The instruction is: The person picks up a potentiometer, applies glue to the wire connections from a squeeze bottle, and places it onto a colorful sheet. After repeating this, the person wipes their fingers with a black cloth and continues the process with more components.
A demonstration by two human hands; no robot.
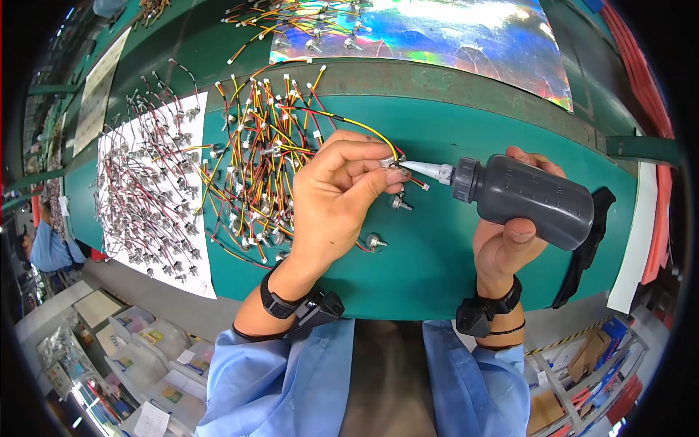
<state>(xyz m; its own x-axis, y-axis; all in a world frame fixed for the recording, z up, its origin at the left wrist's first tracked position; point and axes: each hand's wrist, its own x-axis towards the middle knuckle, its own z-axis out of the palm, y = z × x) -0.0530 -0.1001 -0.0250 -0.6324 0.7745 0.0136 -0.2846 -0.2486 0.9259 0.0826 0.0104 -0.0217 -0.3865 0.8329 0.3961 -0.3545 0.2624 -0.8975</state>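
Observation:
My left hand (331, 197) pinches a small metal potentiometer (389, 162) between thumb and fingertips. Black, yellow and red wires run from it, and fingers partly cover its body. In my right hand (499, 251) lies a dark grey squeeze bottle (542, 200), tilted with its white tapered nozzle (431, 170) pointing left. The nozzle's tip is at the potentiometer; whether they touch I cannot tell. Below the pinch, another potentiometer (400, 202) rests on the green mat (429, 269), and one more (376, 242) sits closer to me.
A heap of wired potentiometers (262, 167) spreads left of my left hand. Many more lie in rows on a white sheet (196, 273) at far left. Behind a raised metal edge (437, 79), others sit on a shiny foil sheet (466, 44). Black cloth (586, 255) lies right.

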